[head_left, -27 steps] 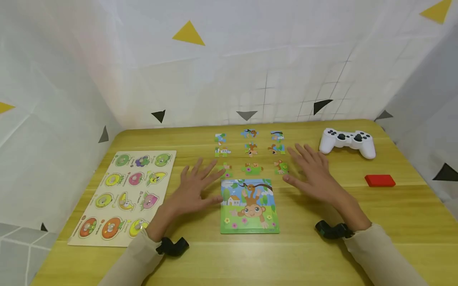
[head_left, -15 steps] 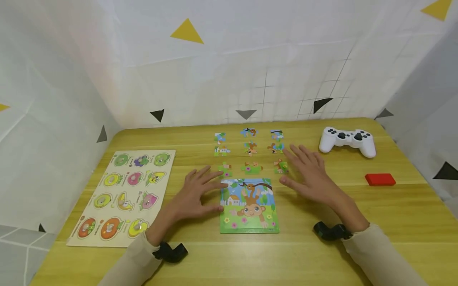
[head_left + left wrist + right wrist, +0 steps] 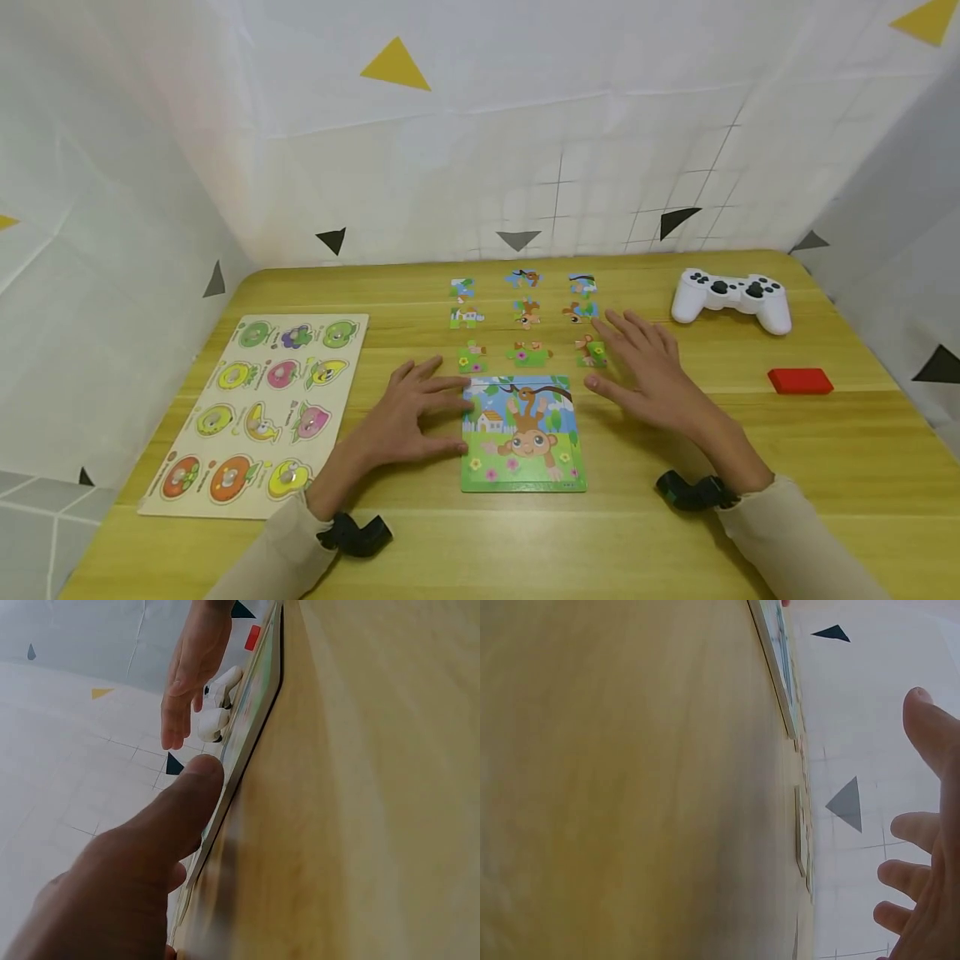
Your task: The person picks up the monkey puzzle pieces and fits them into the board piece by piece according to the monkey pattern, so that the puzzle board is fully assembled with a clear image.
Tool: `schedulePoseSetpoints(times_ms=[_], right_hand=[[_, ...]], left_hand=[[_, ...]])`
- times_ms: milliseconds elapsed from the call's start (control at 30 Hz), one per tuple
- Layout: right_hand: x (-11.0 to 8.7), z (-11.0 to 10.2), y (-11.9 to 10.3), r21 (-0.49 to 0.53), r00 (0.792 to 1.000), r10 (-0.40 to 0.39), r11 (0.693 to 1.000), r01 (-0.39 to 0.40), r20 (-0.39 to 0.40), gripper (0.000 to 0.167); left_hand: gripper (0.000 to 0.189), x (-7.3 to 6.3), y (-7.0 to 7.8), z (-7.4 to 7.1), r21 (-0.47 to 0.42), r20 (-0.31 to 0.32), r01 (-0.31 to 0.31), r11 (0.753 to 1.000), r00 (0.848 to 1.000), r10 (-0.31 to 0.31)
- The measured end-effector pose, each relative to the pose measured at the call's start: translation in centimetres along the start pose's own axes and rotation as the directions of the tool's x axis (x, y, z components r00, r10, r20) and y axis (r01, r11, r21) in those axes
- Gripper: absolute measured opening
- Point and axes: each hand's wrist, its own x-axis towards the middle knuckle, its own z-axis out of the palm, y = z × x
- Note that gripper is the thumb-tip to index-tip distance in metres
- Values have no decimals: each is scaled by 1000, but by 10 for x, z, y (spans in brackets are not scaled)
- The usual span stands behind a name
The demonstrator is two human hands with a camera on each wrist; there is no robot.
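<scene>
A square puzzle tray (image 3: 525, 433) with a monkey picture lies flat in the middle of the table. My left hand (image 3: 408, 417) is at its left edge, fingers spread, thumb and fingertips right at the rim. In the left wrist view the thumb (image 3: 184, 799) overlaps the tray's side edge (image 3: 251, 739). To the right of the tray my right hand (image 3: 648, 371) hovers with spread fingers, holding nothing. Its fingertips are near the loose jigsaw pieces, among them a monkey-face piece (image 3: 580, 313) and a green corner piece (image 3: 591, 351). Several such pieces lie in three rows behind the tray.
A wooden fruit peg puzzle board (image 3: 262, 408) lies on the left. At the right back sits a white game controller (image 3: 731, 300), with a red block (image 3: 800, 381) in front of it. White sheeting (image 3: 480, 167) stands behind the table (image 3: 525, 542).
My left hand has come down and in to the tray's left edge, its fingers bending a little. My right hand has shifted slightly left and lower. The puzzle pieces have stayed put.
</scene>
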Motion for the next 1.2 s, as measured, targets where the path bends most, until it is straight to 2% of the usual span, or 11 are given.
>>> schedulePoseSetpoints(times_ms=[233,600,1200], right_hand=[[5,-1,-5,13,1000,-8,1000,8,13,80],[15,5,-12,13,998,-62,998,62,2,76],[49,18,-29,48,987,-158,986,158,-11,65]], left_hand=[[50,-1,-2,1,19,-33,-26,999,999,26],[52,0,-1,2,9,-49,-23,1000,999,23],[52,-1,-2,6,11,-48,-37,999,998,38]])
